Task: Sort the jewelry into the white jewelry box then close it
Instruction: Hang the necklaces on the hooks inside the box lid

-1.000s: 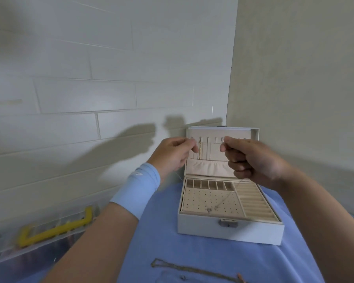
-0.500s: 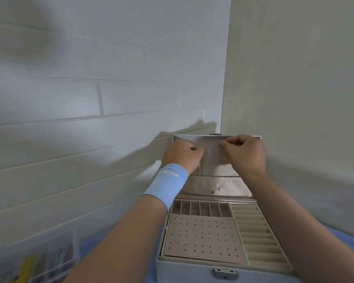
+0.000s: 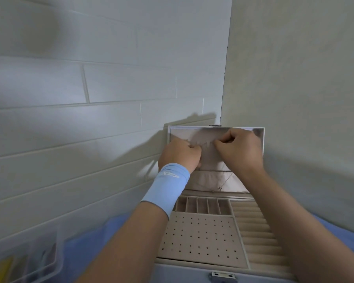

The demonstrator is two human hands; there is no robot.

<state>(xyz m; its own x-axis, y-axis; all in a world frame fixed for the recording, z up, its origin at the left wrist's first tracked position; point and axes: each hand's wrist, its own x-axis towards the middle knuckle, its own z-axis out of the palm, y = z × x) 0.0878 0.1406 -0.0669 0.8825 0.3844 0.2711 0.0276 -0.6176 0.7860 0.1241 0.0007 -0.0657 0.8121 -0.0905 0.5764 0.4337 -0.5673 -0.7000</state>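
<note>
The white jewelry box (image 3: 262, 139) stands open on a blue cloth, its lid upright against the wall corner. Both hands are up at the inside of the lid, near its hooks. My left hand (image 3: 179, 155), with a light blue wristband, pinches one end of a thin necklace (image 3: 225, 181). My right hand (image 3: 238, 149) pinches the other end. The chain hangs down between them, and its small pendant dangles in front of the lid's beige pocket. Below lie the box's dotted earring panel (image 3: 200, 240), small compartments and ring rolls.
A clear plastic organizer (image 3: 23, 262) with a yellow part sits at the lower left on the blue cloth (image 3: 86, 250). White brick wall on the left and a plain wall on the right close in the corner behind the box.
The view has moved closer and tilted up. Both hands carried the necklace from above the tray up to the lid's hooks, and the pendant now hangs by the lid pocket.
</note>
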